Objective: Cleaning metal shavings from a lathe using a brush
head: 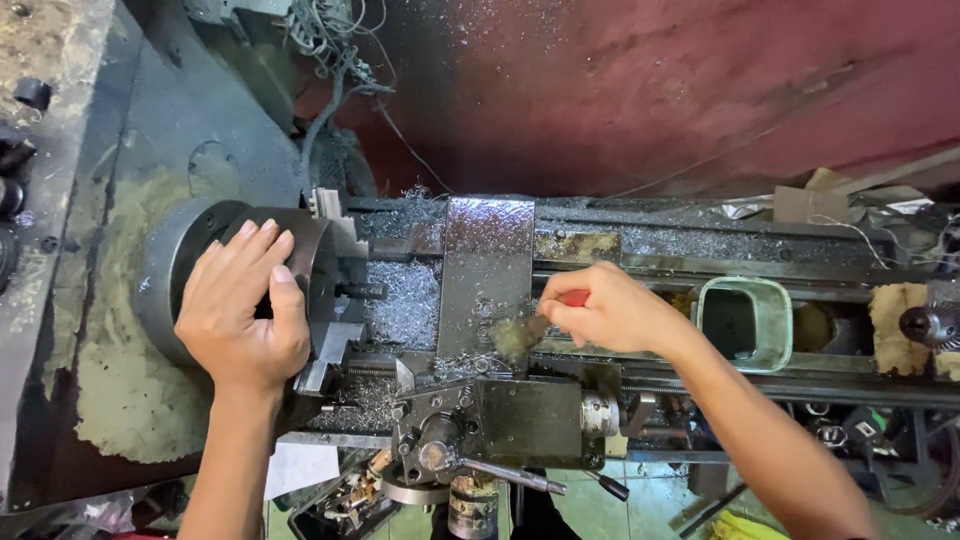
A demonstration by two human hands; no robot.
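My left hand (243,312) lies flat on the dark round chuck (180,262) of a metal lathe, fingers wrapped over its rim. A short dark workpiece (362,291) sticks out of the chuck to the right. My right hand (612,308) grips a small brush with a red handle (575,297). Its worn bristles (515,337) touch the shiny carriage plate (486,272), beside a bed of silver metal shavings (403,300).
A green rectangular cup (748,318) sits on the lathe bed to the right. The tailstock chuck (925,324) is at far right. The tool post with its lever handles (500,465) lies toward me. A red wall (680,90) rises behind the machine.
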